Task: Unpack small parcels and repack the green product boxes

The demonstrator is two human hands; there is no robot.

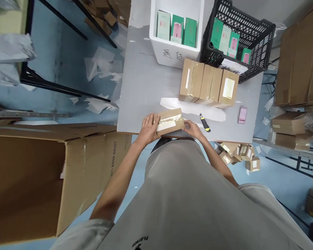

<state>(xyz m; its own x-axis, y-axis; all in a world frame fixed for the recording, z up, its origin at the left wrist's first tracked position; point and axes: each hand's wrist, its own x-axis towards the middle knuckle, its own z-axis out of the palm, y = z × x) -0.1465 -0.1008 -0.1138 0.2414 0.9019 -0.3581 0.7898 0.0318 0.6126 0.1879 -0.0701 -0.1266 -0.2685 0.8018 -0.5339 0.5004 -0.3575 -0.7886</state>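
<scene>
A small brown cardboard box (pixel 175 115) with shiny tape and a white label is near the table's front edge. My left hand (pixel 148 129) wraps round its left end, with the thumb along the near side. At the right end, my right hand (pixel 193 130) has its fingers bent against the box; some fingertips are hidden. Just right of that hand lies a black and yellow utility knife (pixel 205 123). A long white paper strip (pixel 198 108) is on the table behind the box. Beyond it stand three taped cardboard boxes (pixel 209 83) in a row.
At the back of the table (pixel 143 83) are a white bin (pixel 176 55) and a black crate (pixel 261 45), both holding green and white boxes. A pink item (pixel 242 115) lies right. A large open carton (pixel 91 173) stands left; several small boxes (pixel 252 164) are on the floor.
</scene>
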